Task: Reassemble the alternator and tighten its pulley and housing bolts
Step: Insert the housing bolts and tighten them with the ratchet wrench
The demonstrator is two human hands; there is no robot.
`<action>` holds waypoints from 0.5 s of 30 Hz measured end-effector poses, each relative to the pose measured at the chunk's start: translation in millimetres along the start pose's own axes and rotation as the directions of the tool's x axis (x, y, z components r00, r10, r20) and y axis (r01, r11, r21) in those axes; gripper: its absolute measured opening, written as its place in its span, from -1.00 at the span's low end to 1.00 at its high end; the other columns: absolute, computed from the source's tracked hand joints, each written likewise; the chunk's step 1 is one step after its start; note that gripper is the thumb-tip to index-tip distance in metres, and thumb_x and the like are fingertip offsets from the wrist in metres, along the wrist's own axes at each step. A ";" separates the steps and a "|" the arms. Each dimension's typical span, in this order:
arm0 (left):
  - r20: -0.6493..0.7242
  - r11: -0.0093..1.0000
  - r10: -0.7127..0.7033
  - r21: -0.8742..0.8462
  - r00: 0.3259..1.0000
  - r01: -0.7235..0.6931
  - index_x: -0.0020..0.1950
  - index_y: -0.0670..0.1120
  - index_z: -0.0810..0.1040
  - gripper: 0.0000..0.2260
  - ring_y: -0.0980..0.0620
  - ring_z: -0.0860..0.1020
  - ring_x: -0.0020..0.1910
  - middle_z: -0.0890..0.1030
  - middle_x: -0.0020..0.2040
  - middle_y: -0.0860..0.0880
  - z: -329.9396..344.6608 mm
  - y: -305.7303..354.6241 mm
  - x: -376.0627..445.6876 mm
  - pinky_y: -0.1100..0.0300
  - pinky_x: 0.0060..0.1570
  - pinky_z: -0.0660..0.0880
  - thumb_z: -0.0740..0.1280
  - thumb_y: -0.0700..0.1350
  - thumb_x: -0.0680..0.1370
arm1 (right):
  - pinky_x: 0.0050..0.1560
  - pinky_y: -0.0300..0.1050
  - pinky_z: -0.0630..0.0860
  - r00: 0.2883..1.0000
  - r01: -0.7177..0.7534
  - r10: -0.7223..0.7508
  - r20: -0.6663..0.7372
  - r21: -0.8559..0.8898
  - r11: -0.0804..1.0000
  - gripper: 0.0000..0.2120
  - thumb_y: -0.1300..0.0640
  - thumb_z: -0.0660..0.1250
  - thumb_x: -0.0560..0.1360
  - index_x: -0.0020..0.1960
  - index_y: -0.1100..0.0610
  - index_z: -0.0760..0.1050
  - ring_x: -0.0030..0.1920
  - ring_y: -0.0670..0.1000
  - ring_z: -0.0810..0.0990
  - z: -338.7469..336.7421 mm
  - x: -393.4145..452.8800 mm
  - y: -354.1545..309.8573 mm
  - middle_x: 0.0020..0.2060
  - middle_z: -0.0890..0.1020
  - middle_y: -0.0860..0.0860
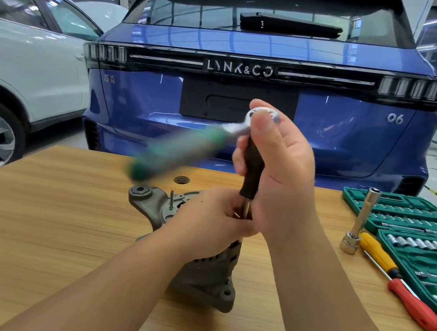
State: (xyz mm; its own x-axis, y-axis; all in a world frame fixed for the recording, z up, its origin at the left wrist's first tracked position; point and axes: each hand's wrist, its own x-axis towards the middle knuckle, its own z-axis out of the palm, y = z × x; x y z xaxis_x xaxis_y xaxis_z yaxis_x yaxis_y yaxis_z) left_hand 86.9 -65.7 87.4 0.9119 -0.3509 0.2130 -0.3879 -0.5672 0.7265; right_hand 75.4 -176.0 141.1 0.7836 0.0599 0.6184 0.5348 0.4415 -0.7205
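Here, alternator (203, 276) under left hand (210, 222), its grip curled round it; right hand (277, 170) pinching ratchet (185, 148).

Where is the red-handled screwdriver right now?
In the head view, the red-handled screwdriver lies on the right side of the wooden table, alongside the yellow-handled screwdriver, at the near edge of the open green socket set case.

Ratchet handle (176, 152) motion-blurred; alternator (207, 274) top hidden beneath both hands (210, 219).
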 end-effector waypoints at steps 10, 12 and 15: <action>-0.006 1.000 0.007 0.018 1.000 -0.006 -0.09 0.19 0.61 -0.91 0.19 0.62 -0.25 0.66 -0.19 0.21 2.5 1.6 3.9 0.12 -0.15 0.62 0.43 0.01 0.60 | -0.32 -0.20 0.48 0.998 0.056 -0.056 -0.022 -0.021 0.998 -0.69 0.21 0.33 0.59 0.31 -0.01 0.48 -0.37 -0.03 0.44 -11.9 5.1 -2.8 -0.27 0.56 0.01; -0.009 1.000 0.017 0.012 1.000 -0.017 -0.07 0.17 0.63 -0.91 0.18 0.61 -0.29 0.67 -0.22 0.18 2.3 2.9 1.8 0.17 -0.22 0.58 0.42 -0.01 0.60 | -0.33 -0.20 0.49 0.985 0.169 -0.170 0.001 -0.090 0.982 -0.63 0.23 0.34 0.58 0.31 -0.08 0.46 -0.37 -0.04 0.45 -8.3 4.9 2.8 -0.19 0.55 0.08; -0.015 1.000 0.019 0.019 1.000 -0.019 -0.06 0.15 0.64 -0.94 0.15 0.61 -0.30 0.68 -0.20 0.12 1.0 4.4 -1.6 0.25 -0.28 0.57 0.42 0.00 0.60 | -0.28 -0.28 0.53 0.983 0.180 -0.179 0.028 -0.057 0.982 -0.56 0.33 0.32 0.58 0.31 -0.12 0.47 -0.32 -0.12 0.53 -7.9 5.5 8.3 -0.12 0.57 0.11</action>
State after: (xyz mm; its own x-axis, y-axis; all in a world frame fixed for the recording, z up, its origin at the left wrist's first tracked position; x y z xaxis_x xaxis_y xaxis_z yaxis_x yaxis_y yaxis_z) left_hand 83.6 -68.4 89.6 0.9062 -0.3506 0.2364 -0.4075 -0.5746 0.7098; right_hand 86.6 -179.1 136.1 0.6659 0.0053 0.7460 0.6844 0.3935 -0.6138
